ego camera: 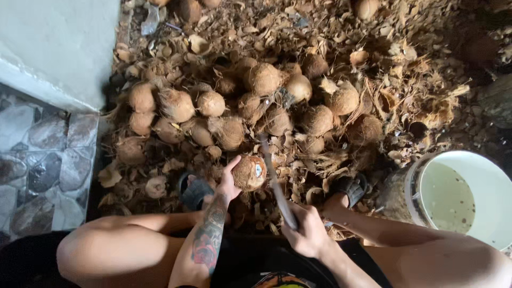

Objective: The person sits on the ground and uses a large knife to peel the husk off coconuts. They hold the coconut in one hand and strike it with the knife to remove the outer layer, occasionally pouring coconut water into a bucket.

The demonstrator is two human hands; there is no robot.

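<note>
- one husked coconut (249, 173) dead centre, cupped in the left hand (228, 184)
- right hand (306, 232) at 5 o'clock, fist wrapped round one long blade (274, 184)
- roughly twenty more in the pile (229, 106) at 12
- one white bucket (493, 184) at 3, two sandals (194, 193)
</note>
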